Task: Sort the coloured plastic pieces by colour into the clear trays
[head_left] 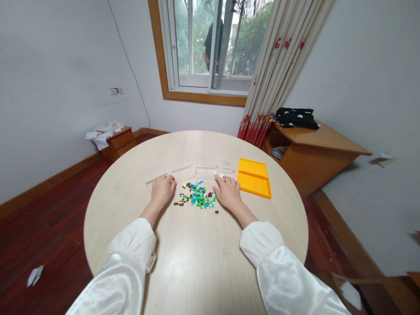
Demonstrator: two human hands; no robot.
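A pile of small coloured bricks, green, blue, brown and yellow, lies in the middle of the round pale wooden table. My left hand rests on the table just left of the pile, fingers curled loosely under, beside a clear tray. My right hand lies flat on the table at the pile's right edge, fingers stretched toward another clear tray. Two more clear trays sit behind the pile. Neither hand visibly holds a brick.
A yellow tray sits to the right of the clear ones. A wooden desk with black cloth stands at the right, and a low cabinet with papers at the left. A curtain hangs beside the window.
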